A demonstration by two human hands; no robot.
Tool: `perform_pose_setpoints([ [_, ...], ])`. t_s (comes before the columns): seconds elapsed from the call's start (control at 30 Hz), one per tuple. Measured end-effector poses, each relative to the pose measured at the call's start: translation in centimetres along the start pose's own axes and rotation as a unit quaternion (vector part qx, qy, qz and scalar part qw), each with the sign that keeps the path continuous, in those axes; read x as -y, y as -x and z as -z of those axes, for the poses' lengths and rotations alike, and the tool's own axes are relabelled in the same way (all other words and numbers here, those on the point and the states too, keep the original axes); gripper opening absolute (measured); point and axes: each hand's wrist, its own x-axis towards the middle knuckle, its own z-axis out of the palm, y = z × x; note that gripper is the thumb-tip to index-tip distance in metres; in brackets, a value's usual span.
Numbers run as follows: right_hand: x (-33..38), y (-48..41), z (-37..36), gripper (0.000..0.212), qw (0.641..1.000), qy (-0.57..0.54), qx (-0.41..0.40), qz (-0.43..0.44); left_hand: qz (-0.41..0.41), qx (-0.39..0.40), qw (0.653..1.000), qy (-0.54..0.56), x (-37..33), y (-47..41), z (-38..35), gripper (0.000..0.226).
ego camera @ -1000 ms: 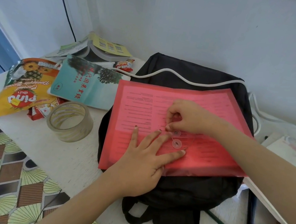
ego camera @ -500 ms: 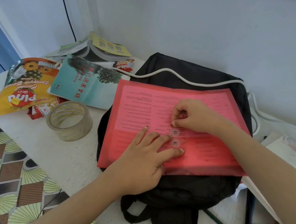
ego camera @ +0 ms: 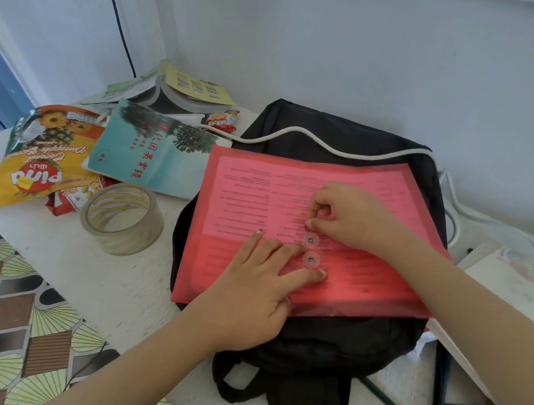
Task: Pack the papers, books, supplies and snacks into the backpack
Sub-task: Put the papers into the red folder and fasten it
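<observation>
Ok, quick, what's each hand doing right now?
Left hand: open, fingers flat on the red folder.
Right hand: curled, pinching beside the folder's upper button; what exactly, cannot tell.

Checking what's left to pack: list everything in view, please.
backpack: 1, black, lying on the table
folder: 1, red, on the backpack, printed sheets inside
closure discs: 2, clear, on the folder
book: 1, teal, left of the backpack
book stack: 1, grey and yellow, back corner
snack bag: 1, yellow-orange, far left
small packets: at least 2, red, by the stack and under the snack bag
tape roll: 1, clear, before the teal book
cord: 1, white, across the backpack
papers: count unclear, pale, right edge
table: 1, white
left hand: 1, flat on the folder
right hand: 1, fingers curled by the upper disc; any pinched thing too small to tell
</observation>
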Motion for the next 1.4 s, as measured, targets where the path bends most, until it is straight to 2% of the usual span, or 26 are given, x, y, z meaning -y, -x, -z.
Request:
perform_pose_setpoints([
  [0.13, 0.5, -0.7, -0.5, 0.008, 1.000, -0.013, -0.002, 0.005, 0.007, -0.006, 1.000, 0.016, -0.1, 0.1, -0.1, 0.055],
  [0.5, -0.2, -0.4, -0.6, 0.017, 0.997, -0.056, -0.012, -0.058, 0.008, -0.003, 1.000, 0.006, -0.1, -0.1, 0.0, 0.055],
  [0.7, 0.0, -0.3, -0.3, 0.010, 0.998, -0.050, 0.000, -0.038, 0.016, -0.004, 0.999, 0.051, 0.0, 0.0, 0.1, 0.055],
  [0.77, 0.1, -0.3, -0.1, 0.007, 0.998, -0.049, -0.002, -0.028, 0.046, -0.022, 0.995, 0.083, 0.1, 0.0, 0.4, 0.055],
  [0.87, 0.2, -0.1, 0.2, 0.010, 0.999, -0.042, -0.016, -0.019, 0.147, -0.062, 0.984, 0.077, 1.2, -0.3, 0.8, 0.054],
  [0.93, 0.2, 0.1, 0.4, 0.010, 0.999, -0.043, -0.022, -0.017, 0.212, -0.081, 0.973, 0.039, 2.5, -0.5, 1.3, 0.071],
  [1.0, 0.1, 0.4, 0.5, 0.009, 0.998, -0.047, -0.028, -0.014, 0.228, -0.047, 0.972, 0.019, 3.7, -0.4, 1.6, 0.085],
  [1.13, -0.2, 0.8, 0.3, 0.009, 0.998, -0.043, -0.036, -0.012, 0.198, 0.029, 0.979, -0.035, 4.2, 0.0, 1.3, 0.076],
  [1.27, -0.2, 1.4, -0.2, 0.008, 0.997, -0.053, -0.048, -0.001, 0.209, 0.049, 0.976, -0.044, 3.6, 0.9, 0.8, 0.074],
  [1.4, 0.0, 2.2, -0.8, 0.009, 0.996, -0.063, -0.057, 0.007, 0.209, 0.068, 0.974, -0.049, 3.0, 2.0, 0.7, 0.089],
])
